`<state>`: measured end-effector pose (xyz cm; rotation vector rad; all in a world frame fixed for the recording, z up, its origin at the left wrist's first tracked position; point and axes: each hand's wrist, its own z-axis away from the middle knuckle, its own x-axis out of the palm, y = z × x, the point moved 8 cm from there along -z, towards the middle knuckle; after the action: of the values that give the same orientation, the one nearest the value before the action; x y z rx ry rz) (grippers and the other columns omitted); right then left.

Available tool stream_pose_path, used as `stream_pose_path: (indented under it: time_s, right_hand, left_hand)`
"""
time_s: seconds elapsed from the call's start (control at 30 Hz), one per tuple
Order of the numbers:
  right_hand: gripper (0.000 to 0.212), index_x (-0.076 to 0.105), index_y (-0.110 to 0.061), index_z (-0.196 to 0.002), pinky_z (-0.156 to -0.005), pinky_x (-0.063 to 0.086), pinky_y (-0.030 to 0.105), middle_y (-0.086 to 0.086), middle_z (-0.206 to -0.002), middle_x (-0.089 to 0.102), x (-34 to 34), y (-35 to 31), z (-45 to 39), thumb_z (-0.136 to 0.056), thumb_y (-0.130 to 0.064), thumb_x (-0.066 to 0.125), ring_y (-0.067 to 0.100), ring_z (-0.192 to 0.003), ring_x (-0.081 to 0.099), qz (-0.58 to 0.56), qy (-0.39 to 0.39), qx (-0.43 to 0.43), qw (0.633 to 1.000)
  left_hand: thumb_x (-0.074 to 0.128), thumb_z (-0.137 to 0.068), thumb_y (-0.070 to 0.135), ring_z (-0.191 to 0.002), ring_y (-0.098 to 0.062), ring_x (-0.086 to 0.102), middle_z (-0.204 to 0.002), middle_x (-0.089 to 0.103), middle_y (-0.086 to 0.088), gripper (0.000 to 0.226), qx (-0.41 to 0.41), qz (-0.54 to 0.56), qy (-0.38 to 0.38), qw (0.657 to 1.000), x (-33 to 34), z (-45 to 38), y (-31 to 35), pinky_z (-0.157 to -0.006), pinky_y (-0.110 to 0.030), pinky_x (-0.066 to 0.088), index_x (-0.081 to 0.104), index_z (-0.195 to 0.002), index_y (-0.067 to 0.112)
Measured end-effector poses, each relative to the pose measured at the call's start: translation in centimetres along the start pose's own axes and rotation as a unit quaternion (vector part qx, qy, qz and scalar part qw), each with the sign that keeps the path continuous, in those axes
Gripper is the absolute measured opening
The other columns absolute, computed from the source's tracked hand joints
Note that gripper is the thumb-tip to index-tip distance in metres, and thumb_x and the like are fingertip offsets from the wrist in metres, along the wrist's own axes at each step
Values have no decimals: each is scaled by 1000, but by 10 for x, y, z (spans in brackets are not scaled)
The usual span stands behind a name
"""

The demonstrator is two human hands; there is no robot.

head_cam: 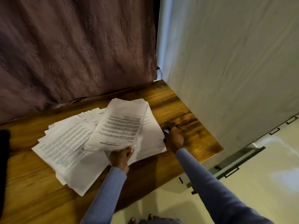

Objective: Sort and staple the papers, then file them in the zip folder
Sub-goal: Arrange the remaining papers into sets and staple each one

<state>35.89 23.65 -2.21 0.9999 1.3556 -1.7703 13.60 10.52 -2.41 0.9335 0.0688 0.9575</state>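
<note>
Papers [100, 143] lie fanned across the wooden table [186, 113], and we take that spread as our landmark. Our left hand [120, 159] reaches in at the near edge of the spread, its fingers curled under and its thumb on top, pinching the near edge of a thick sheaf [123, 123] so that the sheaf is lifted and tilted over the sheets beneath. Our right hand [175, 138] sits just off the right edge of the spread, knuckles up, fingers bent round a small dark object [167, 130] with a pale glint; we cannot tell what that object is, as it is mostly hidden. Both arms wear ribbed blue sleeves [210, 183] and stretch forward from the near side.

The raised sheaf is white, printed with blocks of black text that read upside down to us, and its edges are roughly squared. The sheets below it are loose and staggered, corners stepping out toward the left of the spread. Beyond the spread hangs a purple patterned curtain [72, 54]; to the right of it stands a pale cloth-covered surface [234, 62].
</note>
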Motion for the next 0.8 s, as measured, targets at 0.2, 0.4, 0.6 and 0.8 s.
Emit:
stream_pose_path:
  time_s: [0.2,0.4,0.6,0.8]
  right_hand:
    - [22,59,7,-105,-93,46,38,24,-106,61,-15,-65,31,-93,-3,43,38,-95,58,28,46,-195,979]
    - [38,56,-7,-123,-90,49,34,12,-125,56,23,-162,70,-85,-3,56,28,-112,54,-48,-9,-390,919]
    - [41,49,-8,-128,-99,37,23,11,-132,47,34,-223,77,-89,-13,57,25,-119,48,-85,-58,-455,884]
    - [68,37,-11,-134,-95,31,10,-2,-127,45,-16,-278,56,-77,-18,74,12,-117,42,-305,-122,-424,844]
  left_hand:
    - [55,-80,-16,-105,-25,56,-115,58,-6,55,65,-45,25,997,-15,-8,12,-78,-37,54,49,-127,13]
    - [48,-91,-4,-106,-30,55,-111,59,-8,27,160,-78,95,979,-54,-12,50,-95,-50,46,60,-112,8]
    - [60,-86,-1,-111,-23,56,-120,62,-13,33,386,-271,138,871,-70,19,162,-100,-36,43,61,-118,2]
    - [60,-80,30,-74,-13,61,-90,67,19,22,543,-307,17,781,-42,74,280,-64,-30,50,60,-102,27]
